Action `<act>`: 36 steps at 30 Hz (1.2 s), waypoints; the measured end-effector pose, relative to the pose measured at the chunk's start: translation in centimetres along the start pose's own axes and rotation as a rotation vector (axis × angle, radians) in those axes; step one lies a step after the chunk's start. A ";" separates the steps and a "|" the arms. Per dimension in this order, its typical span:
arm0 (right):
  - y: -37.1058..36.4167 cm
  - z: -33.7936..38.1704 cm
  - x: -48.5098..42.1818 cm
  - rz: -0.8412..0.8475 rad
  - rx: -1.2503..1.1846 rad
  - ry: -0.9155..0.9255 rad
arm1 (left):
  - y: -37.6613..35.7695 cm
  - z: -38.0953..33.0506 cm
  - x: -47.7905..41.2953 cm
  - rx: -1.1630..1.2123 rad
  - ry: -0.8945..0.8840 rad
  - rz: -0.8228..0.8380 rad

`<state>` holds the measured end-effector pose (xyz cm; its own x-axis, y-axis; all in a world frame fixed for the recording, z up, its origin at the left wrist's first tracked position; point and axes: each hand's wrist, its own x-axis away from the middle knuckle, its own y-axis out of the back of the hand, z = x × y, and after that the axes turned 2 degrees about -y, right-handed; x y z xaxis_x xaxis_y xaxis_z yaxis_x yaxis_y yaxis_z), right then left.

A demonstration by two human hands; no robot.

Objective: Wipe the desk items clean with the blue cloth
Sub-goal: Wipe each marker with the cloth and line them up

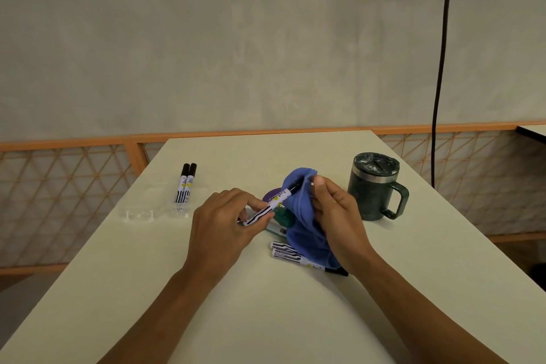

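Your left hand (227, 216) pinches a white marker pen (270, 206) with black stripes and a black front end. Its grip is clamped on the rear of the barrel, between thumb and fingers. The pen slants up and to the right, and its front end goes into the soft blue cloth (298, 207). Your right hand (334, 213) holds that cloth, with the grip closed on the fabric bunched round the pen's front end. The rest of the cloth hangs down over two more striped markers (288, 254), which lie side by side on the pale tabletop (295, 319).

Just behind the held pen are a round purple disc (272, 195) and a small green object (284, 216), both partly hidden. A dark green lidded mug (373, 186) with a handle stands upright to the right of your right hand, near it but apart. Well to the left, a pair of black-capped markers (185, 183) lies touching side by side, with clear plastic packaging (141, 214) in front of them.
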<state>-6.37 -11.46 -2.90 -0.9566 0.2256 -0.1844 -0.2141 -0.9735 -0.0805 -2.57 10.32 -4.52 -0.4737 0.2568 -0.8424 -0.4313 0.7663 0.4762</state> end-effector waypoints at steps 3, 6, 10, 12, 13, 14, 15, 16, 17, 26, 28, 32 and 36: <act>-0.1 0.3 0.1 0.031 -0.004 0.004 | 0.1 0.1 -0.1 0.006 -0.014 -0.007; -0.2 0.5 0.2 0.005 0.016 0.026 | 0.0 0.0 -0.1 0.000 -0.024 -0.014; 0.0 0.7 0.3 0.006 -0.006 0.040 | -0.3 -0.2 0.0 -0.028 -0.055 -0.015; 0.0 0.7 0.2 -0.003 -0.011 0.041 | -0.3 -0.2 0.1 -0.030 -0.058 -0.011; 0.0 0.7 0.1 -0.010 -0.011 0.042 | -0.3 -0.4 0.1 -0.019 -0.050 -0.003; 0.0 0.7 0.1 -0.019 -0.009 0.043 | -0.2 -0.6 0.0 0.003 -0.034 0.007; 0.1 0.7 0.0 -0.028 -0.006 0.048 | -0.1 -0.9 -0.1 0.033 -0.011 0.019; 0.1 0.7 0.0 -0.038 -0.002 0.057 | 0.1 -1.2 -0.2 0.060 0.017 0.034; 0.3 0.8 -0.1 -0.047 0.000 0.067 | 0.3 -1.2 -0.3 0.075 0.049 0.049; 0.6 0.6 -0.3 -0.045 0.049 0.132 | 0.9 -0.4 -0.3 0.328 0.352 0.273; 0.6 0.7 -0.2 -0.029 0.064 0.137 | 0.9 -0.2 -0.3 0.420 0.420 0.262; 0.7 1.2 0.0 -0.064 0.061 0.181 | 1.1 -0.1 -0.5 0.467 0.452 0.203; 0.4 1.1 0.1 -0.068 0.012 0.158 | 1.3 -0.5 -0.6 0.324 0.370 0.155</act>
<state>-6.80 -11.87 -1.83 -0.8971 0.2934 -0.3303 -0.2808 -0.9559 -0.0862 -3.22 10.92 -3.28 -0.7782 0.2014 -0.5948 -0.1024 0.8939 0.4365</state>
